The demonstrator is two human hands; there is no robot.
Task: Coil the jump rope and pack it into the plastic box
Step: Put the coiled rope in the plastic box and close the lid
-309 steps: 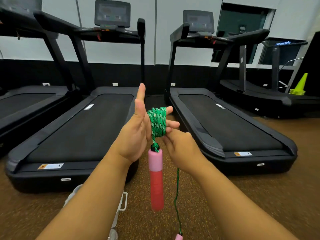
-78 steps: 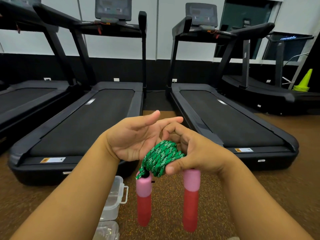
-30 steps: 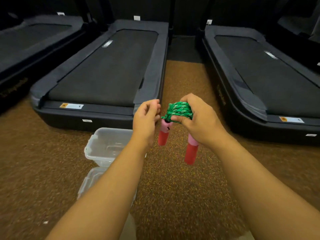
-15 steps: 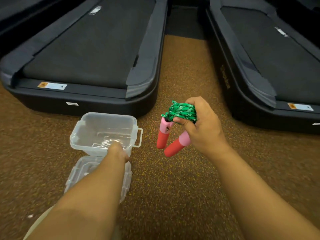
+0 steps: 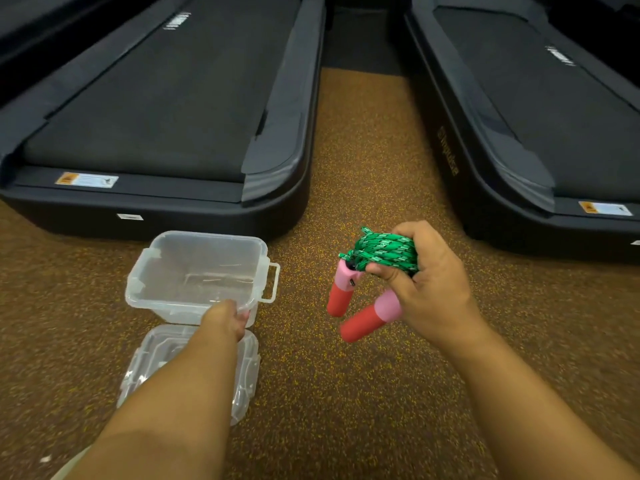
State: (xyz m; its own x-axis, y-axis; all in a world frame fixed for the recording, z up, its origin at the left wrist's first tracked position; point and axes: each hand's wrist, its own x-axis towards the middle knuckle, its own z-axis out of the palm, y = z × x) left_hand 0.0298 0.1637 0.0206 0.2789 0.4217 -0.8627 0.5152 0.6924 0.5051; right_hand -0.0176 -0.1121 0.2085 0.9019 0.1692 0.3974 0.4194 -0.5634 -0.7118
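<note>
— Where's the rope? — Coiled green braided jump rope (image 5: 384, 252), pink-and-red handles dangling, clenched in the right hand (image 5: 429, 285), right of the clear square plastic box (image 5: 197, 271).

— And the other? — Left hand (image 5: 227, 318) touches the box's near rim; grip unclear.

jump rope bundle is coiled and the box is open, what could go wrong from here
1. The right hand pinches only the green coil, so loops could slip loose and unwind.
2. Both pink-and-red handles dangle splayed and may catch the plastic box rim going in.
3. The left hand meets just the box's near edge, so the box might tip.
</note>
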